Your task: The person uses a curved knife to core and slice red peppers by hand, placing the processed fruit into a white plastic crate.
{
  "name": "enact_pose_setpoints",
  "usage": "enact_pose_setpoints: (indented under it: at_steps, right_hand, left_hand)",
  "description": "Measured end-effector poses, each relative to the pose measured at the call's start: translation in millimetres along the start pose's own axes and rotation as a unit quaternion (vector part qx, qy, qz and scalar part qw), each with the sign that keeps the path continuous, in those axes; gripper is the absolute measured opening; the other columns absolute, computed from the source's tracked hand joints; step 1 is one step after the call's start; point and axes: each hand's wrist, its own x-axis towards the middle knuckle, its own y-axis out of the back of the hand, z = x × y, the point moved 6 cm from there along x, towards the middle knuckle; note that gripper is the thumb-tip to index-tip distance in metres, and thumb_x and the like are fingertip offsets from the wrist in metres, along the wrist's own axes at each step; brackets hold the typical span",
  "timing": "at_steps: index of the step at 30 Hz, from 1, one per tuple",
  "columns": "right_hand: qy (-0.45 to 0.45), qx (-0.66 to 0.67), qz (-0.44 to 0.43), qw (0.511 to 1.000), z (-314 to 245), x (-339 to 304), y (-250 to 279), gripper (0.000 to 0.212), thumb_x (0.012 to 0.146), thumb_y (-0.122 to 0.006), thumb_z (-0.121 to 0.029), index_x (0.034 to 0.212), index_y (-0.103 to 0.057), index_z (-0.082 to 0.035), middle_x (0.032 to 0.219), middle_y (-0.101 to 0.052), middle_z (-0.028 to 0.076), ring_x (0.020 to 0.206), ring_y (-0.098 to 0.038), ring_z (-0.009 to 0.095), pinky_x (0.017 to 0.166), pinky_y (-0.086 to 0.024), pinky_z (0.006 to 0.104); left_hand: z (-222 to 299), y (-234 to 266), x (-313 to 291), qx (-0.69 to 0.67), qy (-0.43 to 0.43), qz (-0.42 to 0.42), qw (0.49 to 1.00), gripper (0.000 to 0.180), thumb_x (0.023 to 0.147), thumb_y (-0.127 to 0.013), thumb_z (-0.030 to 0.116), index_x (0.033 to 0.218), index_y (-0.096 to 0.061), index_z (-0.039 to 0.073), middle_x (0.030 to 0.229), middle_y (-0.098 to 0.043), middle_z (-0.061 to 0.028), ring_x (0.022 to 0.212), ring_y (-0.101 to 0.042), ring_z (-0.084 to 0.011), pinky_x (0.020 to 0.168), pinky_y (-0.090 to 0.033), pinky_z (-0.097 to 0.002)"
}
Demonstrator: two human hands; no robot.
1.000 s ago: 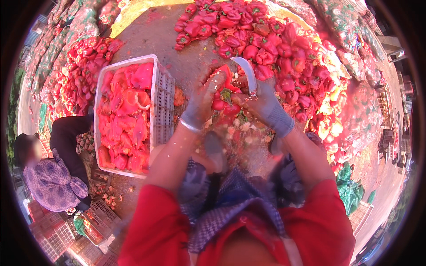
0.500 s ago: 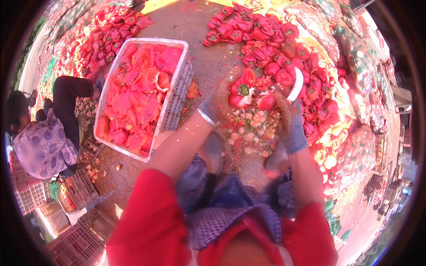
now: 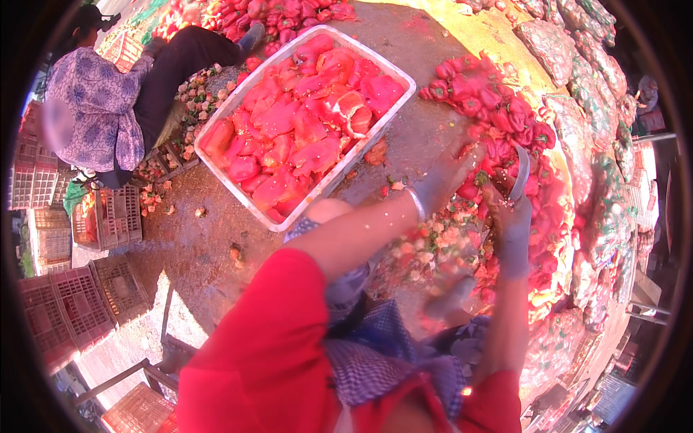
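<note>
My left hand (image 3: 451, 173), in a grey glove or sleeve with bare-looking fingers, curls around a red bell pepper (image 3: 469, 191); motion blurs it, and a bit of green stem shows. Close beside it, my right hand (image 3: 507, 215) grips a curved knife (image 3: 521, 173), its pale blade pointing up and away from me. Between and below the hands lies a heap of cut pepper cores (image 3: 440, 245). Just beyond them is a pile of whole red peppers (image 3: 498, 101). A white plastic crate (image 3: 401, 71) full of opened red peppers stands left of my left arm.
Another person (image 3: 101, 101) sits at the far left beside scattered cores and more red peppers (image 3: 281, 14). Stacked plastic crates (image 3: 68, 310) stand at the lower left. Filled mesh sacks (image 3: 577, 137) line the right side, along a yellow sheet (image 3: 462, 29).
My view has turned right, so the crate and the other person appear shifted. The separated pepper piece near my right hand no longer shows, and my hands are closer together.
</note>
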Motion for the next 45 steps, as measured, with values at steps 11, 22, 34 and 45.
enact_pose_setpoints:
  at_steps: [11, 22, 34, 45]
  right_hand:
    - [-0.048, 0.09, -0.025, 0.994, 27.6, -21.2, 4.6, 0.045, 0.083, -0.074, -0.006, 0.123, -0.054, 0.002, 0.083, -0.061, -0.001, 0.066, -0.056, 0.006, 0.056, -0.046, 0.0222]
    - [-0.082, 0.186, -0.048, 0.978, 54.7, -36.9, 18.6, 0.056, 0.072, -0.087, -0.016, 0.116, -0.059, 0.003, 0.097, -0.066, 0.004, 0.085, -0.06, 0.01, 0.076, -0.052, 0.0281]
    - [0.073, -0.012, 0.062, 0.995, 54.0, -55.3, 52.1, 0.054, 0.072, -0.083, -0.022, 0.116, -0.06, -0.001, 0.1, -0.068, 0.013, 0.093, -0.066, 0.022, 0.08, -0.052, 0.0384]
    - [-0.071, 0.079, -0.028, 0.994, 73.7, -64.3, 69.6, 0.044, 0.077, -0.084, -0.025, 0.107, -0.064, 0.0, 0.094, -0.067, 0.004, 0.084, -0.059, 0.007, 0.068, -0.05, 0.026]
  left_hand:
    - [15.7, -35.3, -21.4, 0.0, 0.045, -0.115, 0.992, 0.042, 0.095, -0.065, 0.029, 0.128, -0.052, 0.006, 0.123, -0.054, -0.0053, 0.114, -0.052, -0.0129, 0.098, -0.043, -0.0298]
    - [-5.4, -57.4, -26.5, 0.032, 0.09, -0.094, 0.991, 0.027, 0.094, -0.064, 0.013, 0.118, -0.057, 0.005, 0.11, -0.06, -0.0037, 0.101, -0.059, -0.0113, 0.09, -0.049, -0.0287]
    - [-32.8, -80.6, -26.2, 0.04, 0.081, -0.028, 0.996, 0.016, 0.096, -0.059, 0.014, 0.108, -0.057, 0.004, 0.099, -0.057, -0.0017, 0.089, -0.053, -0.0088, 0.08, -0.047, -0.0256]
    - [-0.9, -97.5, -25.7, 0.171, -0.044, -0.128, 0.976, 0.021, 0.095, -0.059, 0.02, 0.105, -0.06, 0.002, 0.097, -0.061, -0.0055, 0.093, -0.056, -0.0126, 0.086, -0.045, -0.0278]
